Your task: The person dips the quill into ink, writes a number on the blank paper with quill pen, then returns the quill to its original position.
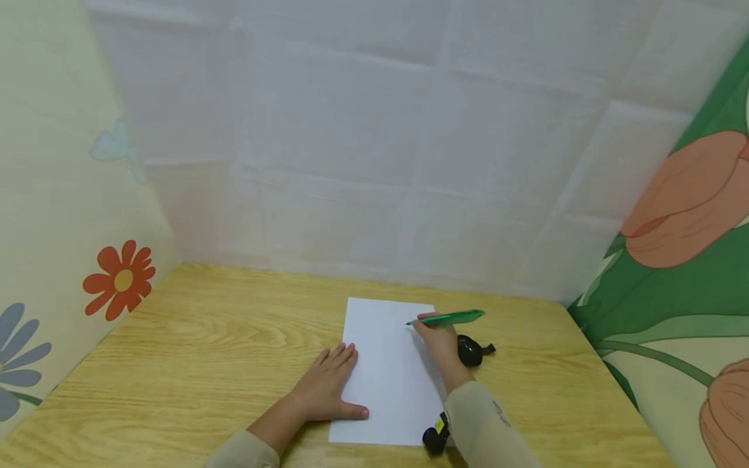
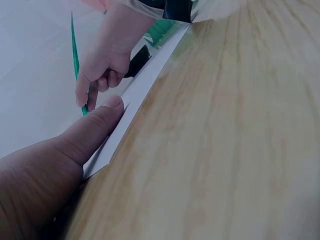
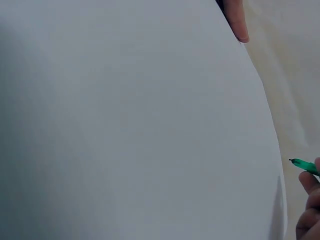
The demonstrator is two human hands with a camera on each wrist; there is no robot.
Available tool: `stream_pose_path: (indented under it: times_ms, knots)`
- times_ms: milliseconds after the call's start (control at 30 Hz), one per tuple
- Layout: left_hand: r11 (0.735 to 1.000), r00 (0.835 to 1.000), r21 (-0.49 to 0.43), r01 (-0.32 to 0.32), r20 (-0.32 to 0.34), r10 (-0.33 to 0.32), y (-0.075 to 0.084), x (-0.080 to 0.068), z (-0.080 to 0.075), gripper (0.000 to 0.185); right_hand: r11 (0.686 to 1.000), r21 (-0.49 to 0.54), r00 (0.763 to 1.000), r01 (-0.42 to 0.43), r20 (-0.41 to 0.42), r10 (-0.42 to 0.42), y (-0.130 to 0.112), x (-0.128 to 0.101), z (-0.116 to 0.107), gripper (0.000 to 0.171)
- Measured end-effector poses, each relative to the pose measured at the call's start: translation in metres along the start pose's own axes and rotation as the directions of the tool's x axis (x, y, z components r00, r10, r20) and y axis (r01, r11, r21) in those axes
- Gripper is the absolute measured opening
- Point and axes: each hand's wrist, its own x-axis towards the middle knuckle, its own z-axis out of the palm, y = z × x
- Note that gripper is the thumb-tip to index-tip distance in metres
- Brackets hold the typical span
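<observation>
A white sheet of paper [image 1: 386,370] lies lengthwise on the wooden table. My left hand [image 1: 330,383] rests flat across its left edge, fingers spread and thumb over the lower part; in the left wrist view the thumb [image 2: 95,122] lies along the sheet's near edge. Over the upper right of the paper, my right hand [image 1: 439,344] pinches a slim green pen [image 1: 453,318] between thumb and fingers. The pen's dark tip points left, close over the sheet, and its body slants up to the right. In the right wrist view the pen tip [image 3: 295,161] shows beside the fingers [image 3: 312,200].
A rounded black object with a short strap [image 1: 470,351] is just right of my right hand. Another black piece with a yellow label [image 1: 435,439] overlaps the paper's lower right corner. Bare wooden table [image 1: 246,331] surrounds the sheet; a pale cloth [image 1: 351,143] hangs behind, with flower-printed panels either side.
</observation>
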Motion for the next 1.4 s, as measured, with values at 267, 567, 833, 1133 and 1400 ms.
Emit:
stream_pose_path:
  times_ms: [267,567,833,1133,1400]
  knots:
    - [1.0,1.0,0.007,-0.001,0.0,0.001,-0.0005,0.0011,0.0017,0.116,1.0,-0.019,1.0,0.006,0.0,-0.006,0.0027,0.003,0.0049,0.02]
    - [1.0,1.0,0.005,0.013,0.005,-0.013,0.0011,0.0013,-0.0005,0.115,1.0,-0.025,1.0,0.014,0.007,-0.013,0.0044,0.0051,0.0067,0.021]
    - [1.0,1.0,0.011,0.008,0.002,-0.008,0.0012,0.0009,-0.0011,0.115,0.999,-0.033,1.0,0.008,0.016,-0.007,0.005,0.0046,0.007,0.021]
    - [1.0,1.0,0.012,0.004,0.0,-0.004,0.001,0.0004,-0.0004,0.115,0.999,-0.035,0.999,-0.02,0.03,0.021,0.0051,0.0034,0.0053,0.024]
    - [1.0,1.0,0.011,0.006,0.0,-0.006,0.0011,0.0,-0.0001,0.115,0.999,-0.031,0.999,-0.029,0.04,0.03,0.0062,0.002,0.0061,0.024]
